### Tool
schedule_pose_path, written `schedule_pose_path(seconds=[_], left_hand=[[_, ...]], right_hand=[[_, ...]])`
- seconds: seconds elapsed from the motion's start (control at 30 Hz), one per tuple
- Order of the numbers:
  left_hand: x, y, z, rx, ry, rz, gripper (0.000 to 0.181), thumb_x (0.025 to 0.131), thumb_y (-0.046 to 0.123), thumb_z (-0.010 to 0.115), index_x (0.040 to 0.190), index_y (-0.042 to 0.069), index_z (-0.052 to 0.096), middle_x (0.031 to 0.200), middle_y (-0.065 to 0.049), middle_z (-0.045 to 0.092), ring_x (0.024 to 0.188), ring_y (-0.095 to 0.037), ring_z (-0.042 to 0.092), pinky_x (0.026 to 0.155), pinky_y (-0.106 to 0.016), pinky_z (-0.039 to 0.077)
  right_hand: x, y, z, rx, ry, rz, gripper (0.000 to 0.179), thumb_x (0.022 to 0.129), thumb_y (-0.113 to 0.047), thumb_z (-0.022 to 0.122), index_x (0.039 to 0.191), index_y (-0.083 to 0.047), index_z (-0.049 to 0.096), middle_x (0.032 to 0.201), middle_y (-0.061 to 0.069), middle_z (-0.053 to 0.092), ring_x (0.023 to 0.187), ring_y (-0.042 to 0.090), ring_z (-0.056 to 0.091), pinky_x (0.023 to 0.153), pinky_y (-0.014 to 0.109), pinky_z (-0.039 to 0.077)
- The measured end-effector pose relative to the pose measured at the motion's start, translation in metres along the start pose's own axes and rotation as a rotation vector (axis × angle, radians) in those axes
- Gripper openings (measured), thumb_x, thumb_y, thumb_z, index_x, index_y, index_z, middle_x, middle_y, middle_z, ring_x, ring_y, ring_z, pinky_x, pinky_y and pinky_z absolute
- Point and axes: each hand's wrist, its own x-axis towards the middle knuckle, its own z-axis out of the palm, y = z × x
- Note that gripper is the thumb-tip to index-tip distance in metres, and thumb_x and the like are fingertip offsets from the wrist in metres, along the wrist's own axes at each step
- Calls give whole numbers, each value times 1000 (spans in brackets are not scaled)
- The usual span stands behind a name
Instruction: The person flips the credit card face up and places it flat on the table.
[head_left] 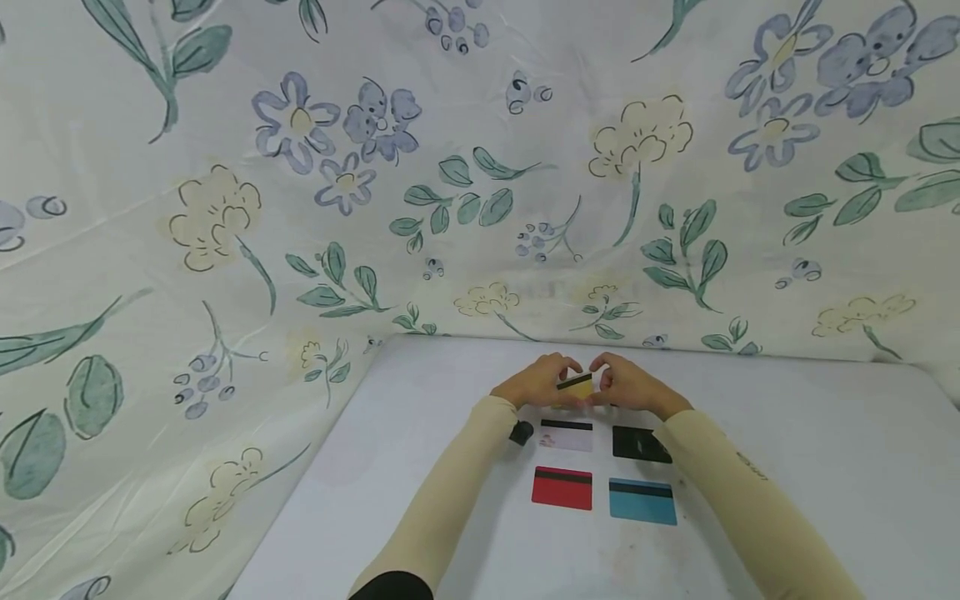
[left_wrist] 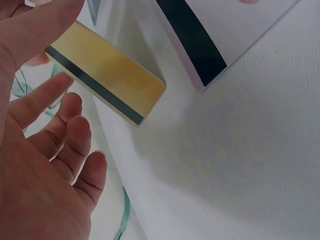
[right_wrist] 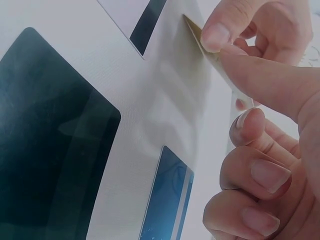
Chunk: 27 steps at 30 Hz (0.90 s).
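A yellow card with a dark stripe (head_left: 577, 387) is raised off the white table at a tilt. My left hand (head_left: 536, 382) pinches its left end between thumb and fingers; the remaining fingers curl loosely, as the left wrist view shows. At the other end, my right hand (head_left: 633, 386) pinches the card's edge, its thumb (right_wrist: 272, 80) on one face and the forefinger behind. Closest to the hands lie a pale card with a dark stripe (head_left: 567, 435) and a black card (head_left: 637, 444). In the right wrist view, another blue card (right_wrist: 165, 200) lies flat, mostly hidden from the head view.
Nearer to me, a red card (head_left: 562, 490) and a light blue card (head_left: 642, 502) lie side by side on the white table (head_left: 375, 500). A small black object (head_left: 521, 432) shows beside my left wrist. Flowered cloth (head_left: 450, 192) hangs behind the table and along its left.
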Motion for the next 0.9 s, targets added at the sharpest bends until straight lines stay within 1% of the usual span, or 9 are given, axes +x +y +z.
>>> schedule_pose_path(seconds=[0.13,0.5,0.7,0.9], left_hand=[[-1,1,0,-11,4,-6,67,90,45,79,145,15,55,121,-8,58,106,-17,51,91,-29,48],[0,2,1,-5,9,2,63,91,39,78,144,14,55,120,-8,58,106,-17,51,93,-30,49],[0,2,1,0,12,4,63,92,40,78,144,14,55,119,-7,58,106,-16,51,93,-29,48],[0,2,1,-9,14,10,62,92,39,77,144,13,55,118,-8,58,105,-16,51,92,-28,47]], right_hand=[[0,-1,0,1,5,-14,61,90,-21,81,136,2,48,81,5,55,70,16,51,65,29,43],[-2,-5,1,-5,11,-9,65,88,-25,83,136,1,48,82,5,55,72,16,51,65,28,43],[-4,-6,1,-4,7,-19,65,88,-24,83,137,2,48,81,5,56,71,15,51,64,27,42],[-4,-7,1,5,11,-26,63,89,-23,83,136,1,48,80,5,55,71,16,51,65,28,43]])
